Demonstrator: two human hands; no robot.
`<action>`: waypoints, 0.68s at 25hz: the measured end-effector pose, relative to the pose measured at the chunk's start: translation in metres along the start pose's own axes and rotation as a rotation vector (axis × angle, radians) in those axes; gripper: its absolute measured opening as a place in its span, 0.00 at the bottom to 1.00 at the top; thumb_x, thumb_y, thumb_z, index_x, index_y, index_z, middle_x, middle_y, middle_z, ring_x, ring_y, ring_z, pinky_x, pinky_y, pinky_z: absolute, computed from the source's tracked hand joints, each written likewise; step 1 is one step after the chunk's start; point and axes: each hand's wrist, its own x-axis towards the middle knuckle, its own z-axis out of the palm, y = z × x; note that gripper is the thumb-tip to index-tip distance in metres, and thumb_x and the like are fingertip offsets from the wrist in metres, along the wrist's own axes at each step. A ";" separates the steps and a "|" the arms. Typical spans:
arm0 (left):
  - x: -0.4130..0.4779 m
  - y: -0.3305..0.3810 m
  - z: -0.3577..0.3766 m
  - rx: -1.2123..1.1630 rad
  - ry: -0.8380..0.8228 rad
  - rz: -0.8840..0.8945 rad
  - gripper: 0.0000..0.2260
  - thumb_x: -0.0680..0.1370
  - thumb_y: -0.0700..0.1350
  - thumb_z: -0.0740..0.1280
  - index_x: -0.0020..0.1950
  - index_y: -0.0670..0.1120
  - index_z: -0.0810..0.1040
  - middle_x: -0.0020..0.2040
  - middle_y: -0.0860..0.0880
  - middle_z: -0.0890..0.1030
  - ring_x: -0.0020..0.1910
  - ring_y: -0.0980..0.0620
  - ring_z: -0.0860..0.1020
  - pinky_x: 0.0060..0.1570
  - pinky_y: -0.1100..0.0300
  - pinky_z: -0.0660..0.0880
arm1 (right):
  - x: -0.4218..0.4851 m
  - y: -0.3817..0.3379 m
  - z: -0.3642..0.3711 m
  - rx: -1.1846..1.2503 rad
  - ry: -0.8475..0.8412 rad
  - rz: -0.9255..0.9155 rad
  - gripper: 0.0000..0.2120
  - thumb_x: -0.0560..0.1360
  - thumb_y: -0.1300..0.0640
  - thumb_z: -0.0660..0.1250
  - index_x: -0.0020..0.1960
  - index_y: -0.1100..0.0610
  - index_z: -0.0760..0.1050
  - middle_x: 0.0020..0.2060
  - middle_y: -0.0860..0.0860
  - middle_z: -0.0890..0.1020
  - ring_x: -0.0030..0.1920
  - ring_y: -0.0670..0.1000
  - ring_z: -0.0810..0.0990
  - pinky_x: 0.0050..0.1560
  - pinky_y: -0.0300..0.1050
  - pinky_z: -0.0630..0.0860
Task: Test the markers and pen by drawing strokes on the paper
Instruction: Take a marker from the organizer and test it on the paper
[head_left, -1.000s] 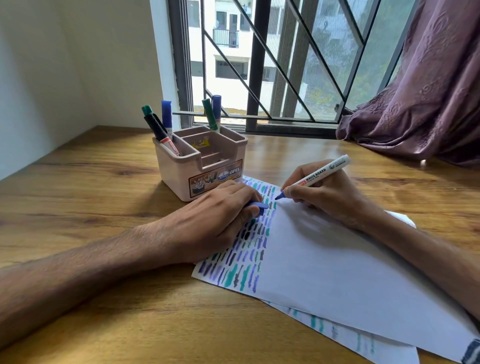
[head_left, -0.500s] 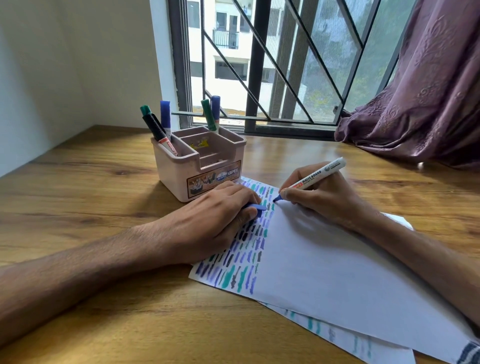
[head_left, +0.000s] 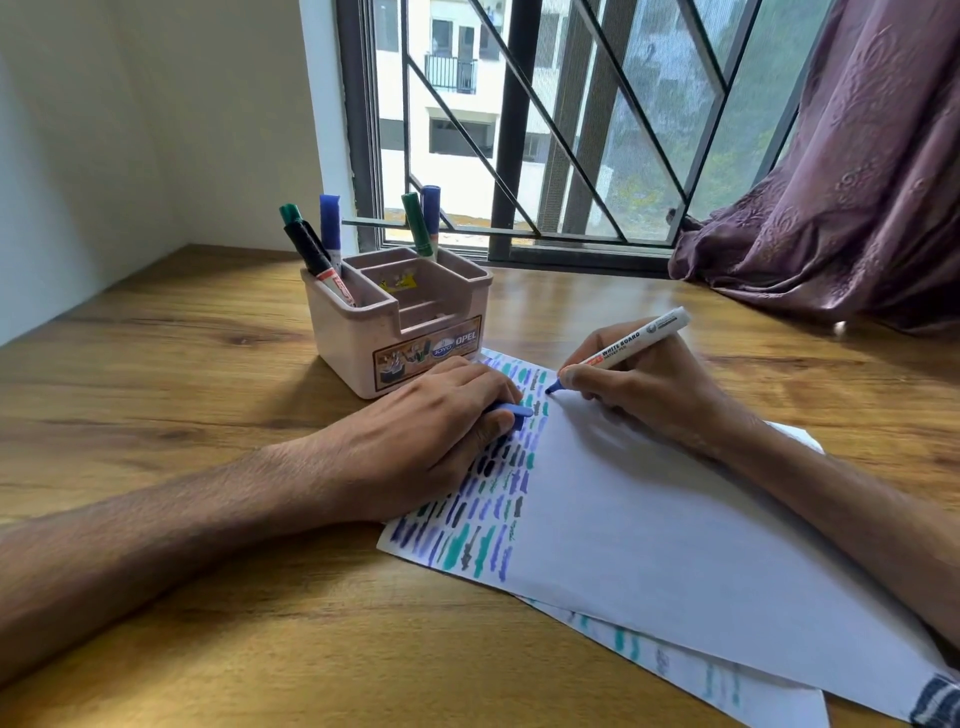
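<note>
Our right hand (head_left: 644, 384) pinches a white whiteboard marker with a blue tip (head_left: 626, 345), its tip touching the far edge of the white sheet of paper (head_left: 649, 519) beside rows of blue and green strokes. Our left hand (head_left: 431, 431) lies flat on the paper's left side, fingers curled over a blue cap (head_left: 514, 411). Just left and beyond stands a pink plastic organiser (head_left: 400, 322) holding capped markers on the wooden table (head_left: 156, 364).

Left hand (head_left: 441, 415) hides most of blue cap (head_left: 514, 411)
</note>
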 end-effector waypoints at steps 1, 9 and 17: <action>0.000 0.000 0.000 0.003 -0.003 -0.001 0.18 0.84 0.57 0.51 0.65 0.52 0.73 0.61 0.55 0.77 0.60 0.58 0.74 0.61 0.55 0.74 | 0.000 0.000 0.000 0.003 0.002 0.002 0.05 0.73 0.68 0.75 0.41 0.69 0.82 0.26 0.59 0.77 0.20 0.49 0.69 0.21 0.37 0.64; 0.000 0.002 -0.001 0.004 -0.021 -0.016 0.19 0.83 0.57 0.50 0.65 0.52 0.73 0.61 0.55 0.77 0.60 0.58 0.73 0.62 0.55 0.73 | 0.000 -0.001 -0.001 0.001 -0.029 -0.034 0.04 0.74 0.70 0.74 0.41 0.70 0.82 0.25 0.60 0.77 0.19 0.48 0.69 0.20 0.36 0.63; 0.001 0.001 -0.002 0.010 -0.029 -0.018 0.18 0.84 0.57 0.51 0.66 0.52 0.73 0.61 0.55 0.77 0.60 0.57 0.73 0.62 0.55 0.73 | 0.001 0.000 0.000 -0.030 -0.013 -0.044 0.04 0.73 0.69 0.75 0.40 0.70 0.82 0.24 0.56 0.77 0.19 0.46 0.70 0.20 0.35 0.63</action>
